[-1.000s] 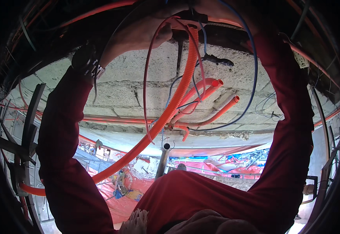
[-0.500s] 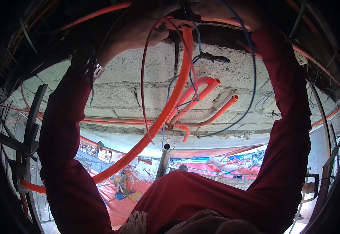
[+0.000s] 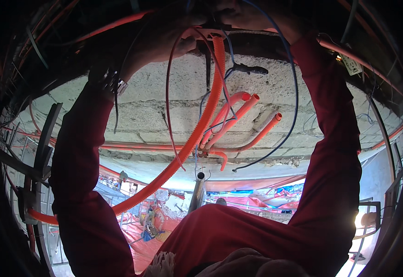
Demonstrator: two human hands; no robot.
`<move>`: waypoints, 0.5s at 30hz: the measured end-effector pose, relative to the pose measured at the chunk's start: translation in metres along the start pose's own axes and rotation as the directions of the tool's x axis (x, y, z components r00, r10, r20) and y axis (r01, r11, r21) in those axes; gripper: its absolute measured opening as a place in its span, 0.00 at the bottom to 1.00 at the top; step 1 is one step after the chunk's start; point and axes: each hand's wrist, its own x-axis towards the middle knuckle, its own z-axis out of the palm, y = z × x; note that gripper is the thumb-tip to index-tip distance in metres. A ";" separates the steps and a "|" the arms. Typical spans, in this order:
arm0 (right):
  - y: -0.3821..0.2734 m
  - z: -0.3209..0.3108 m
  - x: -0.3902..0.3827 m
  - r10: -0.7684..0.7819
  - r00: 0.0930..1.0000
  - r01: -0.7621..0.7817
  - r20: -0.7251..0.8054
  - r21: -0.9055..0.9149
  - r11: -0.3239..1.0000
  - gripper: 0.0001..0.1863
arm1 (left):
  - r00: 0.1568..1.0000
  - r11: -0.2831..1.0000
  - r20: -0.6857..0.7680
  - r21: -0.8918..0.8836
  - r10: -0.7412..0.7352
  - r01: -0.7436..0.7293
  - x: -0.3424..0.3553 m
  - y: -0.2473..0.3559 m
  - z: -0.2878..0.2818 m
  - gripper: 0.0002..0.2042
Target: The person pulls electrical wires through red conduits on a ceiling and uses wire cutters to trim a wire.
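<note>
Both my arms, in red sleeves, reach overhead to an orange box [image 3: 203, 33] in the dark at the top. My left hand [image 3: 164, 44], with a metal-banded watch [image 3: 120, 87] at its wrist, is at the box's left side, fingers curled in. From the right, my right hand [image 3: 261, 21] meets it there, fingers bent together. Shadow hides what the fingertips pinch. An orange corrugated conduit [image 3: 210, 101] curves down from the box to the lower left. Around it hang a looped dark red wire [image 3: 168, 92], a long blue wire [image 3: 295, 92] and a black taped wire end [image 3: 252, 69].
Several orange pipe stubs [image 3: 236, 115] stick out by the rough block wall [image 3: 150, 108]. Below them stands an upright metal pipe [image 3: 197, 194]. Dark metal framing [image 3: 44, 134] is at the left, and a lit work lamp [image 3: 365, 219] at the right. Red sheeting [image 3: 164, 224] lies far below.
The view has shifted slightly, and the lamp at the right now shows brightly. My hands stay at the box, with small shifts of the fingers; the hanging wires have swung a little.
</note>
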 end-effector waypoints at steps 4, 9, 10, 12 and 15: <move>-0.006 -0.003 -0.003 -0.009 0.997 -0.020 0.082 0.352 0.936 0.21 | 0.997 0.990 0.073 -0.136 -0.018 0.028 0.002 -0.009 0.014 0.21; -0.032 -0.014 -0.039 0.049 0.991 0.005 -0.126 0.393 0.919 0.14 | 0.996 0.998 0.091 -0.060 0.001 0.004 0.001 -0.011 0.017 0.19; -0.033 -0.010 -0.045 0.000 0.972 0.137 -0.235 0.565 0.814 0.12 | 0.996 0.998 0.091 -0.063 0.006 0.000 0.002 -0.010 0.018 0.19; -0.036 -0.007 -0.054 0.041 0.965 0.065 -0.259 0.390 0.918 0.11 | 0.992 0.993 0.124 -0.113 -0.005 0.019 0.002 -0.009 0.018 0.20; -0.045 -0.017 -0.047 -0.013 0.938 0.030 -0.347 0.044 0.999 0.09 | 0.998 0.996 0.066 -0.084 0.022 -0.017 -0.001 -0.013 0.020 0.19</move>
